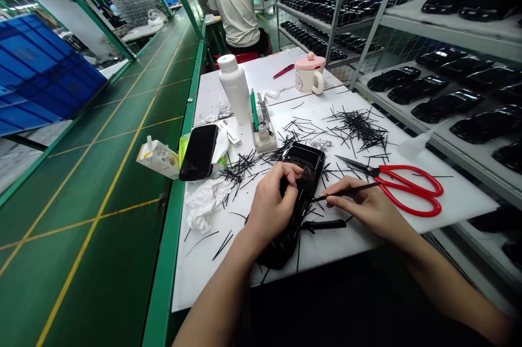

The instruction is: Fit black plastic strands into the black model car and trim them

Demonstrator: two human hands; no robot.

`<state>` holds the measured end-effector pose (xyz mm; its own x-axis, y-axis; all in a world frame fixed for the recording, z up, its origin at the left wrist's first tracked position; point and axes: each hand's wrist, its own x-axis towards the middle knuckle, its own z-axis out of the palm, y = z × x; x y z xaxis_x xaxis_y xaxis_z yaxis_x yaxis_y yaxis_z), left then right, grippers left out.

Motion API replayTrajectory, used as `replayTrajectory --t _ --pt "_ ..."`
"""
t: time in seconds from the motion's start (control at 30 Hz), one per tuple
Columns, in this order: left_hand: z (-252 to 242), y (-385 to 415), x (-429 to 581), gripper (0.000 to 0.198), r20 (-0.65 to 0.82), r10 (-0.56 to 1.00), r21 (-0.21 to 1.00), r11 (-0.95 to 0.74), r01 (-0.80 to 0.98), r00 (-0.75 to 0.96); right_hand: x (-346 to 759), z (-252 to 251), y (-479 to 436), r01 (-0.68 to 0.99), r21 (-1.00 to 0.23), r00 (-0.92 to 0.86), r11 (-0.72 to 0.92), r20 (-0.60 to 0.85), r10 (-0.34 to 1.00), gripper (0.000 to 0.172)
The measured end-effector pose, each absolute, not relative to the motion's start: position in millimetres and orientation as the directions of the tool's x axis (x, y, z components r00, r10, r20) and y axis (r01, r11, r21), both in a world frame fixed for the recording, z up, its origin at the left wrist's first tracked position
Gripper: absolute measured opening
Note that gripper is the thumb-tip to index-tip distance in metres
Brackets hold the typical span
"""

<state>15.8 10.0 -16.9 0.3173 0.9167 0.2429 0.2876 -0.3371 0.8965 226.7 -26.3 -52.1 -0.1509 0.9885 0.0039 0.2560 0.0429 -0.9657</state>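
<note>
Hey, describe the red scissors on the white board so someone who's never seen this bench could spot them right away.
On the green-edged workbench, find the white board scattered with thin black strands. Just beyond the right hand, which pinches a thin dark tool, lie the scissors. Their big red loop handles and dark pointed blades set them apart from everything nearby.

Glossy black model car body

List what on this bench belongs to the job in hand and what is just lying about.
Job in hand: left hand gripping a black model car body; right hand holding black tweezers; cut black strands; red-handled scissors.

Lying about: white plastic bottle; black smartphone; pink-lidded mug; crumpled tissue; red pen.
</note>
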Motion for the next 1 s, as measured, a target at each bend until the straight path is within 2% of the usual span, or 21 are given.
replayTrajectory --t 0.43,0.67,0.83,1.0 --pt "-16 11 16 0.022 0.239 0.916 0.894 -0.337 0.296 0.323 229 -54 -27 0.208 -0.978 -0.13 0.019 -0.009 0.991 0.019" --pt "-16 11 16 0.022 0.238 0.916 0.895 -0.336 0.295 0.324 226 -51 -26 0.24 -0.97 -0.12 0.027 -0.002 0.993 0.018" --pt "-18 10 15 0.021 0.253 0.912 0.879 -0.356 0.317 0.323 227 -52 -25 0.278 -0.954 -0.154 0.112 0.071 0.985 0.015" --pt "-21 12 16 0.021 0.242 0.921 0.85 -0.353 0.391 0.305 225 -40 -23 0.411 -0.878 -0.271 0.246 0.14 0.952 0.012"
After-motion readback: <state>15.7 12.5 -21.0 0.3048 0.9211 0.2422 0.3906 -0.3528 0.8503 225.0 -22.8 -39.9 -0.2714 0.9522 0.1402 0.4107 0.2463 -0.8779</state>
